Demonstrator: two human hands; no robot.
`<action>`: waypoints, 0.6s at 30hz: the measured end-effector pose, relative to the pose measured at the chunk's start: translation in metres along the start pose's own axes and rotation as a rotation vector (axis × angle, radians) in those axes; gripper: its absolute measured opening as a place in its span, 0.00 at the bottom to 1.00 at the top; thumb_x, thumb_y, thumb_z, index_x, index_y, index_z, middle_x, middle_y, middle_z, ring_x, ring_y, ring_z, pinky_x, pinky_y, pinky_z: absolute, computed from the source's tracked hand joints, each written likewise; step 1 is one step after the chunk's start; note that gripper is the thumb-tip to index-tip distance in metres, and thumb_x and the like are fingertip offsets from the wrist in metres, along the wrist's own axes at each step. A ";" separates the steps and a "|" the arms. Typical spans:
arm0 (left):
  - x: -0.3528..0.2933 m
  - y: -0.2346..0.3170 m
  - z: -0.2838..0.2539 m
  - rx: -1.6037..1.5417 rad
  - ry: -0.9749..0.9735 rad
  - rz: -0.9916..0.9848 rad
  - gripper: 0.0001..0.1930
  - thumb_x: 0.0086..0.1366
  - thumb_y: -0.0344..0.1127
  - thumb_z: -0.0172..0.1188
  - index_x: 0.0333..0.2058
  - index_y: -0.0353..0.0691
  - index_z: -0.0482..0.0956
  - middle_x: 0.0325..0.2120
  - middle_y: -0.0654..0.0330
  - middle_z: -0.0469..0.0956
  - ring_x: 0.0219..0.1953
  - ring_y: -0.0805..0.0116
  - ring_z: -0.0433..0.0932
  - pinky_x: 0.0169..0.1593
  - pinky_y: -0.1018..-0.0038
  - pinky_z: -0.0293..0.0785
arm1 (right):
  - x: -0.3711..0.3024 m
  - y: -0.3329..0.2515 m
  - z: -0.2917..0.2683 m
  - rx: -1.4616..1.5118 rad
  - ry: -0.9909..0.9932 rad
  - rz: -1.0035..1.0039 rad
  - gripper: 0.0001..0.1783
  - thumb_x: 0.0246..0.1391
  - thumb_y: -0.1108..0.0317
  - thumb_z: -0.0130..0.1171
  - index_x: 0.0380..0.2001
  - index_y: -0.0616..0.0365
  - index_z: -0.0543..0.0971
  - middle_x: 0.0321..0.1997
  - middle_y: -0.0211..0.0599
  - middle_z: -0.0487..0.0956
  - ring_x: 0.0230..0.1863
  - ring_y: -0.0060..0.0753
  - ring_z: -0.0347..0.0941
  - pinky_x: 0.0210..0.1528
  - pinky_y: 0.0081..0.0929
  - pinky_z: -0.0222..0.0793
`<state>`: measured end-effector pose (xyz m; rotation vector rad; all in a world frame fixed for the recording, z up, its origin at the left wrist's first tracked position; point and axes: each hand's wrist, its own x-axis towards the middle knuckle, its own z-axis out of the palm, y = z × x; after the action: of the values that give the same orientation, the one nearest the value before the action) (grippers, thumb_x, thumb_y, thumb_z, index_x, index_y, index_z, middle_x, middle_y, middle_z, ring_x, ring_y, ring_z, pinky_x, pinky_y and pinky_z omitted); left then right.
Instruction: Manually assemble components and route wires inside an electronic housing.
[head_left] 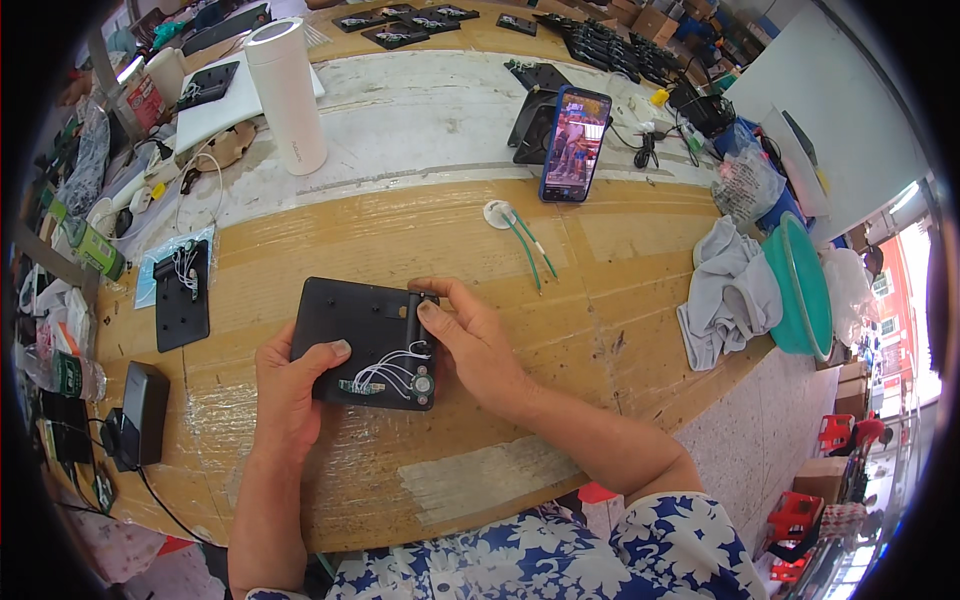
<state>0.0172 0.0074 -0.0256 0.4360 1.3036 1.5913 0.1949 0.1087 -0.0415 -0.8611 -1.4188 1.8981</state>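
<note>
A square black plastic panel (345, 325) is held above the table in front of me. White wires and a small green circuit board (362, 387) lie along its near edge, beside a round metal part at the near right corner. My left hand (290, 378) grips the left side, its thumb pressed on the panel's face. My right hand (478, 345) pinches the far right corner between thumb and index finger, at a narrow black strip along that edge. Whether a small separate piece is under those fingertips is hidden.
A similar wired panel (182, 300) lies at left, near a black power adapter (145, 412). Ahead are a white tumbler (286, 100), a propped phone (576, 145) and green wires (525, 245) on a white disc. A grey cloth (730, 295) and teal basin (798, 285) are at right.
</note>
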 end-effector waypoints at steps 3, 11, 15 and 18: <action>0.000 0.000 -0.001 0.005 0.003 -0.003 0.15 0.52 0.20 0.64 0.41 0.32 0.80 0.32 0.59 0.82 0.30 0.75 0.81 0.38 0.77 0.79 | 0.001 0.005 0.002 -0.034 0.023 -0.069 0.17 0.68 0.61 0.47 0.53 0.60 0.68 0.28 0.31 0.78 0.21 0.14 0.71 0.21 0.15 0.67; 0.000 0.000 -0.002 0.011 0.008 -0.007 0.16 0.51 0.20 0.64 0.42 0.31 0.80 0.32 0.59 0.82 0.31 0.74 0.81 0.38 0.77 0.79 | 0.001 -0.003 -0.003 -0.016 -0.064 0.055 0.18 0.68 0.62 0.47 0.56 0.60 0.69 0.37 0.29 0.78 0.35 0.13 0.71 0.36 0.14 0.68; 0.000 0.000 -0.001 0.010 0.006 -0.001 0.15 0.52 0.20 0.64 0.41 0.32 0.80 0.32 0.59 0.82 0.30 0.75 0.81 0.38 0.77 0.79 | 0.002 -0.001 -0.004 -0.040 -0.070 0.015 0.18 0.68 0.62 0.47 0.56 0.61 0.69 0.37 0.30 0.78 0.35 0.13 0.71 0.37 0.14 0.68; -0.001 0.000 0.000 0.007 0.009 0.000 0.15 0.52 0.20 0.64 0.41 0.32 0.80 0.32 0.59 0.82 0.30 0.75 0.81 0.38 0.77 0.79 | -0.002 -0.005 -0.002 -0.032 -0.051 0.067 0.18 0.68 0.62 0.47 0.56 0.61 0.69 0.36 0.30 0.78 0.35 0.13 0.71 0.36 0.14 0.68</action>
<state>0.0172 0.0067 -0.0254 0.4340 1.3165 1.5908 0.1980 0.1097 -0.0373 -0.8920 -1.4714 1.9649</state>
